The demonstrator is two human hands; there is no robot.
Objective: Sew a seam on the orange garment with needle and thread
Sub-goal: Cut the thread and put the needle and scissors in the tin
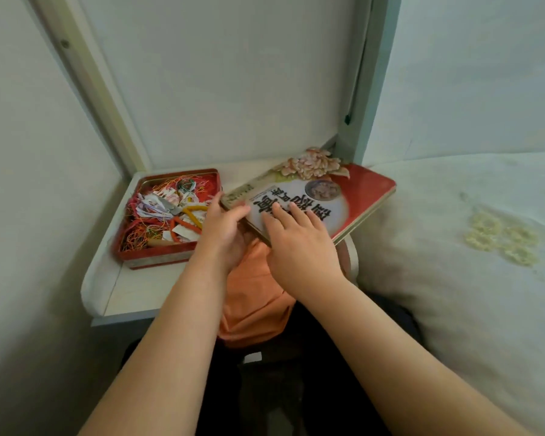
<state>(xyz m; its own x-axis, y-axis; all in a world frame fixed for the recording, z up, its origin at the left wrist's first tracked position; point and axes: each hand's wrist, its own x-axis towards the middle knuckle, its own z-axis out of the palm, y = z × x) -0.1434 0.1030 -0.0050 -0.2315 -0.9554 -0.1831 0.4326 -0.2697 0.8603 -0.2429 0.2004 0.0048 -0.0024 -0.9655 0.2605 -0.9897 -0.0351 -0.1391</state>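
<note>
The orange garment (252,297) is draped over the front edge of a small white shelf (129,287) and hangs down onto the lap, partly hidden beneath both forearms. Behind it, on the shelf, an open red tin (158,250) is set, filled with a tangle of coloured thread (158,212), small paper tags and orange cord. Just right of the tin, a red lid (359,196) printed with large black characters and a flower picture is held tilted above the shelf, its right end over the edge of a pale cushion (469,247). The lid's near left corner is gripped by the left hand (224,234), thumb on top and fingers underneath. The right hand (299,247) is laid flat on the printed face, fingers spread and not curled around anything. No needle can be made out among the tin's contents.
</note>
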